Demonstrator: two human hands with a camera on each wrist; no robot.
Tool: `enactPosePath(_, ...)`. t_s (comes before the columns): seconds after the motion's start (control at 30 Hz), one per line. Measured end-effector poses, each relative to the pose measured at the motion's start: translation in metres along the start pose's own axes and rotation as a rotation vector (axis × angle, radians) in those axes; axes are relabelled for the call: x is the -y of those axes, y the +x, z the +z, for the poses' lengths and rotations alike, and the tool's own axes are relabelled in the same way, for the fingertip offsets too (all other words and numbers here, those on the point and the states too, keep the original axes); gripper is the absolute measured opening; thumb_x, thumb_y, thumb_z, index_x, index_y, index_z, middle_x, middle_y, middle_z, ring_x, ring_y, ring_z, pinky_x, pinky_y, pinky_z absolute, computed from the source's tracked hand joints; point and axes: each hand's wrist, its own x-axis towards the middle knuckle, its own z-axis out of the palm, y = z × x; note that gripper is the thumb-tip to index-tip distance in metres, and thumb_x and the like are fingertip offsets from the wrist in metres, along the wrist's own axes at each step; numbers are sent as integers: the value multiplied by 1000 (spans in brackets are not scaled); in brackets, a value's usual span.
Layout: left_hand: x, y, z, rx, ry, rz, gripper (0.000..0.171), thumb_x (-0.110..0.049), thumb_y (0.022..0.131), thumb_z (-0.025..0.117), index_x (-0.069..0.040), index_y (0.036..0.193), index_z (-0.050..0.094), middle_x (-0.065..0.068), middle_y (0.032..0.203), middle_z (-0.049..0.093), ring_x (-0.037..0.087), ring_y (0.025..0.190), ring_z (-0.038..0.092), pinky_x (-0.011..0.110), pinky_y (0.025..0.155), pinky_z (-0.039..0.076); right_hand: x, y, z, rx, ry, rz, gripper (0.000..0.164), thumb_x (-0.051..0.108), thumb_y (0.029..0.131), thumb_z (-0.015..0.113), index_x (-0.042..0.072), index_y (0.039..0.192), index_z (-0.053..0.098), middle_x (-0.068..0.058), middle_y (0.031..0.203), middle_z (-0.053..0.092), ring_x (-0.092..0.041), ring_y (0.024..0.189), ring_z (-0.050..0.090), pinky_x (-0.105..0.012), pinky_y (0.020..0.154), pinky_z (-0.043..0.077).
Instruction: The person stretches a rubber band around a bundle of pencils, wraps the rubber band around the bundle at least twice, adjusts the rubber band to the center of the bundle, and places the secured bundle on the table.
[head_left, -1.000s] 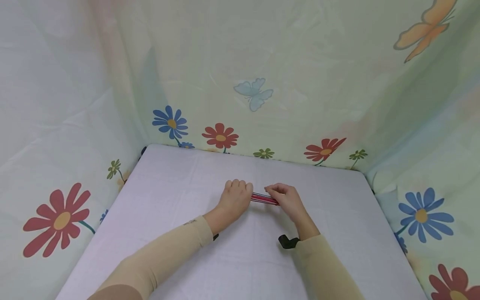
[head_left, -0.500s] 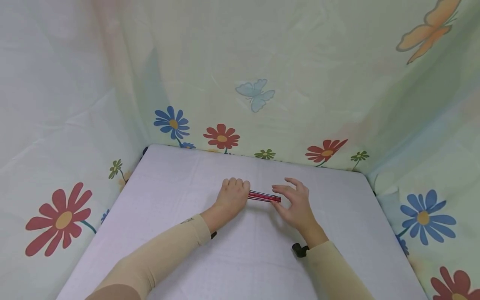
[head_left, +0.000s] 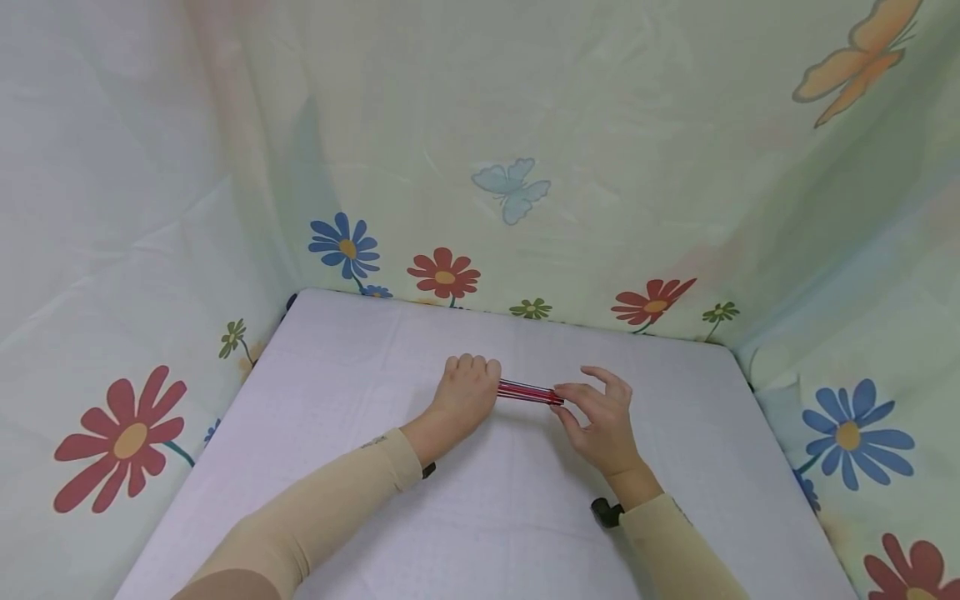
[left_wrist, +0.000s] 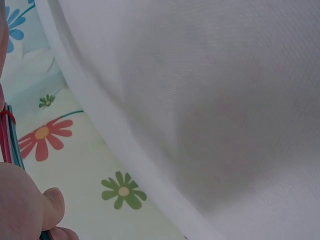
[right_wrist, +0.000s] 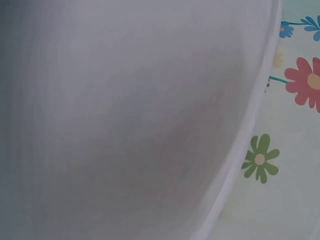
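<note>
A bundle of thin red and dark sticks (head_left: 525, 391) is held level over the white table in the head view. My left hand (head_left: 467, 400) grips its left end in a fist, hiding that end. My right hand (head_left: 603, 421) has thumb and index finger pinching the right end, its other fingers raised. In the left wrist view the sticks (left_wrist: 12, 145) show red and teal, wrapped by a thin red band (left_wrist: 8, 115) near the right-hand fingertips (left_wrist: 2, 40). The left thumb (left_wrist: 52, 207) lies across the lower part.
A white cloth covers the table (head_left: 450, 517). Curtains (head_left: 390, 125) printed with flowers and butterflies stand close behind it and at both sides. A black wrist camera mount (head_left: 606, 512) sits under the right wrist.
My right hand first drew back and spread its fingers, baring the bundle's banded end, then closed thumb and index finger on that end. The left hand has kept its grip, almost still.
</note>
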Motion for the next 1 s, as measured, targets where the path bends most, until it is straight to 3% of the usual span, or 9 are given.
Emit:
enactPosePath(0.33, -9, -2, -4, -10, -5, 22, 18, -24, 110, 57, -14, 96, 52, 0, 84, 58, 18, 76, 52, 34, 69, 38, 17, 4, 7, -16, 112, 69, 34, -4, 72, 94, 6, 103, 83, -9, 99, 83, -41, 120, 61, -60, 106, 31)
enactPosePath(0.47, -11, -3, -4, -5, -10, 12, 17, -25, 110, 57, -14, 98, 54, 1, 86, 60, 18, 79, 55, 34, 71, 41, 23, 8, 12, 3, 102, 65, 34, -2, 74, 94, 7, 106, 84, -9, 100, 84, -41, 119, 63, -62, 103, 33)
enactPosePath(0.63, -8, -4, -3, 18, -10, -7, 16, -25, 110, 58, -14, 99, 53, 1, 87, 60, 18, 80, 56, 34, 73, 42, 23, 10, 11, 27, 70, 63, 46, 2, 70, 97, 7, 113, 83, -10, 105, 84, -43, 121, 64, -66, 103, 33)
enactPosePath(0.77, -4, -4, -4, 29, -25, -20, 15, -22, 110, 56, -14, 98, 53, 1, 87, 61, 18, 79, 56, 34, 72, 43, 19, 6, 7, 46, 55, 112, 54, 6, 69, 100, 6, 119, 80, -11, 114, 83, -43, 126, 62, -65, 108, 32)
enactPosePath(1.0, 1, -2, -7, 30, -57, -8, 15, -20, 111, 54, -13, 97, 52, 1, 86, 60, 18, 78, 54, 35, 70, 38, 16, 1, -2, 20, 72, 225, 41, 5, 74, 98, 8, 111, 82, -11, 107, 83, -38, 126, 60, -60, 112, 32)
